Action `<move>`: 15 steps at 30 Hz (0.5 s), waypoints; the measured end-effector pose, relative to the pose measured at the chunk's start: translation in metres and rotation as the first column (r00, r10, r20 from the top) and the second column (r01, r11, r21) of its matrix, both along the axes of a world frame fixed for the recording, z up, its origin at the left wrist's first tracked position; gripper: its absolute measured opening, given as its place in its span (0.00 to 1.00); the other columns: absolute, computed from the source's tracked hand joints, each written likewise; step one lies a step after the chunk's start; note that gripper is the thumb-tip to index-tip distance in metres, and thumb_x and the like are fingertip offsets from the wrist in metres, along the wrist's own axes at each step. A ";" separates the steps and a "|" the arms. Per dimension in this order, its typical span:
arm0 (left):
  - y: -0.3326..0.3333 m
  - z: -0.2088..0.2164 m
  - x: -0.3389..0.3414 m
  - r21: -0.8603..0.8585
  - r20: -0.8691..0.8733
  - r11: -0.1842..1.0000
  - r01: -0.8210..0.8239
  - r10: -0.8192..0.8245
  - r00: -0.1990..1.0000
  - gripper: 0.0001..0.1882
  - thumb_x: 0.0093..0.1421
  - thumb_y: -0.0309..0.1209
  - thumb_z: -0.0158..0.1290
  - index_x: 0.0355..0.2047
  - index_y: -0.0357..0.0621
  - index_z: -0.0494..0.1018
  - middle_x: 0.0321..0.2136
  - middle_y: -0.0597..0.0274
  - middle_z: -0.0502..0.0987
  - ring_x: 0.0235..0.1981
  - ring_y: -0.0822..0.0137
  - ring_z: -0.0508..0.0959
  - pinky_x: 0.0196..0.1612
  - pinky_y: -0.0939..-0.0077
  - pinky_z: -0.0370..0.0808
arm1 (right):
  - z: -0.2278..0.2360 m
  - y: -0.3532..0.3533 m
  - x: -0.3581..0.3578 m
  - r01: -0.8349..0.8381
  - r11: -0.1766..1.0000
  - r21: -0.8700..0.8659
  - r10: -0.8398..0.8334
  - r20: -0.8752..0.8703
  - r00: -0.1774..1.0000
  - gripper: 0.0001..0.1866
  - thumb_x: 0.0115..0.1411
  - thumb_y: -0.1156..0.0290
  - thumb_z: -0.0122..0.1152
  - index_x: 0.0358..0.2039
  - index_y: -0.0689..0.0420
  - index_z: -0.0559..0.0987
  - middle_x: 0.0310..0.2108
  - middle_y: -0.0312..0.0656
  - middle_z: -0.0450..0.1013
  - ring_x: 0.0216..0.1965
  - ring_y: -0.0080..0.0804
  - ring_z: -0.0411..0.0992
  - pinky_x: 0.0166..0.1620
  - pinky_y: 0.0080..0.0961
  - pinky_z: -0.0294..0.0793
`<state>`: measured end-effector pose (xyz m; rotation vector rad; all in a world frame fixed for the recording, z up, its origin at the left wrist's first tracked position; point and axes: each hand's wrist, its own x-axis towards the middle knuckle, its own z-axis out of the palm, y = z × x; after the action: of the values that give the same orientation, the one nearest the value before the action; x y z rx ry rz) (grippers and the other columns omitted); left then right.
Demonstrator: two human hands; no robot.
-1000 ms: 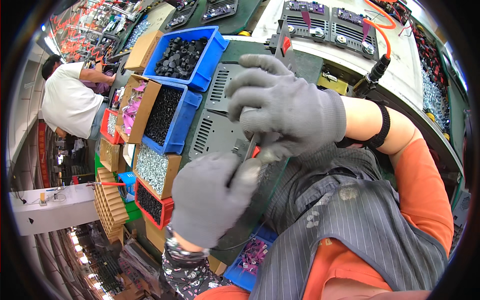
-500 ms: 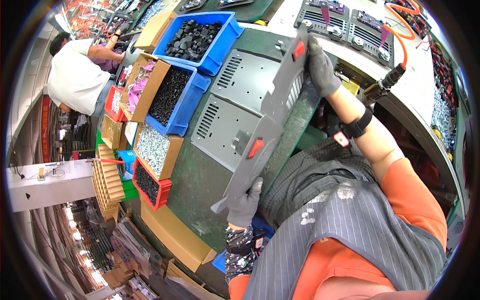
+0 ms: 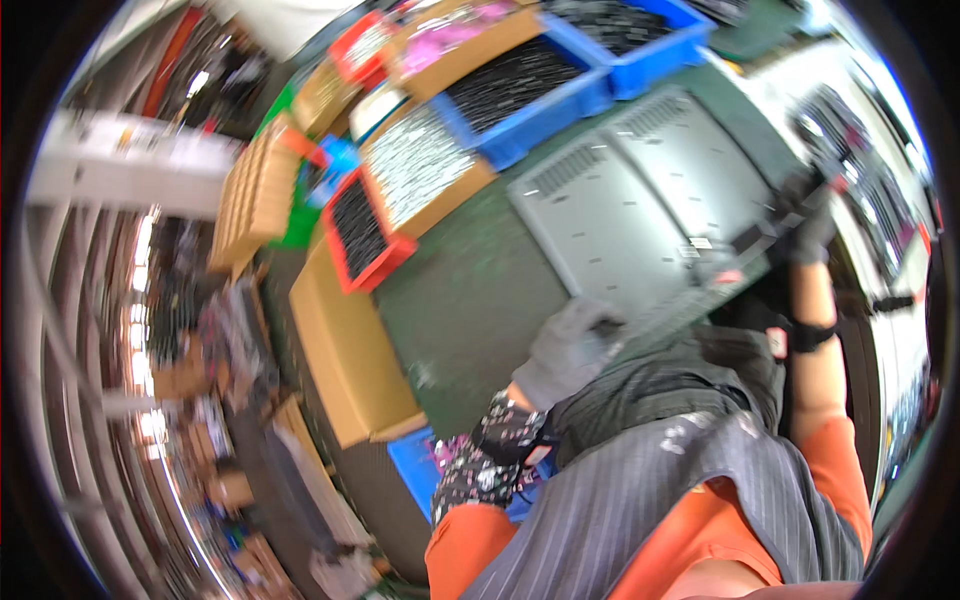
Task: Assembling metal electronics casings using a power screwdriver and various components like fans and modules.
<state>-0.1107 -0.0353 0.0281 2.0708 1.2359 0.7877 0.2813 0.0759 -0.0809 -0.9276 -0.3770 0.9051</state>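
Note:
Two flat grey metal panels (image 3: 640,215) with slotted vents lie side by side on the green bench. Along their near edge runs a narrow upright grey metal panel (image 3: 690,298) with a red switch (image 3: 728,277). My left hand (image 3: 570,355), in a grey glove, is closed at the near-left end of this upright panel. My right hand (image 3: 808,235), also gloved, is at its far-right end, fingers bent round it. Motion blur smears both hands and the panel edges.
Blue bins (image 3: 505,150) of black parts stand at the back. Left of them are a cardboard box (image 3: 450,195) of silvery screws and a red bin (image 3: 385,265) of dark screws. An empty-looking cardboard box (image 3: 335,365) lines the bench's left edge. More vented units (image 3: 870,200) sit at right.
The view has swung, shifting the bench contents right in the picture. The upright panel, tilted up before, now sits lower along the flat panels' edge. Both hands have gone down with it.

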 end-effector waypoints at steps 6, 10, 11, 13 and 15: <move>0.000 0.017 -0.137 -0.231 0.234 0.965 -0.125 0.180 0.955 0.13 0.56 0.31 0.54 0.42 0.42 0.72 0.36 0.67 0.74 0.36 0.75 0.73 0.41 0.78 0.72 | 0.001 0.003 0.047 -0.723 0.659 0.206 0.651 0.325 0.686 0.17 0.64 0.53 0.40 0.31 0.53 0.67 0.24 0.35 0.60 0.26 0.27 0.59 0.30 0.23 0.60; -0.022 -0.008 -0.272 -0.230 0.086 0.648 -0.726 0.757 0.648 0.12 0.58 0.30 0.53 0.42 0.39 0.72 0.36 0.61 0.76 0.38 0.68 0.75 0.45 0.75 0.71 | 0.002 -0.004 0.047 -0.250 0.968 0.018 0.250 -0.132 0.959 0.17 0.65 0.56 0.40 0.24 0.54 0.63 0.22 0.36 0.57 0.26 0.27 0.56 0.33 0.26 0.58; -0.038 -0.017 -0.301 -0.206 -0.220 0.502 -0.840 0.813 0.539 0.17 0.56 0.33 0.54 0.43 0.38 0.72 0.39 0.53 0.77 0.41 0.62 0.77 0.47 0.72 0.71 | 0.004 -0.004 0.044 -0.517 0.838 0.172 0.529 -0.025 0.848 0.17 0.64 0.56 0.40 0.23 0.53 0.62 0.21 0.36 0.57 0.26 0.27 0.55 0.34 0.25 0.57; -0.060 -0.042 -0.349 -0.248 -0.671 0.293 -0.923 0.636 0.382 0.24 0.51 0.41 0.54 0.46 0.41 0.73 0.46 0.48 0.75 0.47 0.54 0.74 0.52 0.66 0.69 | 0.010 -0.014 0.039 -0.603 0.785 0.141 0.582 0.167 0.796 0.17 0.64 0.57 0.40 0.22 0.53 0.61 0.20 0.36 0.57 0.26 0.27 0.54 0.34 0.24 0.56; -0.077 -0.072 -0.384 -0.308 -0.772 0.253 -0.917 0.498 0.396 0.25 0.51 0.41 0.55 0.47 0.39 0.72 0.45 0.48 0.75 0.48 0.56 0.74 0.52 0.66 0.68 | 0.015 -0.030 0.030 -0.503 0.862 0.058 0.484 0.200 0.852 0.17 0.64 0.57 0.40 0.22 0.53 0.61 0.21 0.35 0.57 0.26 0.27 0.55 0.34 0.24 0.56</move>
<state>-0.4949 -0.1122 -0.0436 0.8829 2.4809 -0.0805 0.3117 0.0462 -0.0662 -0.8250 -0.8422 1.2612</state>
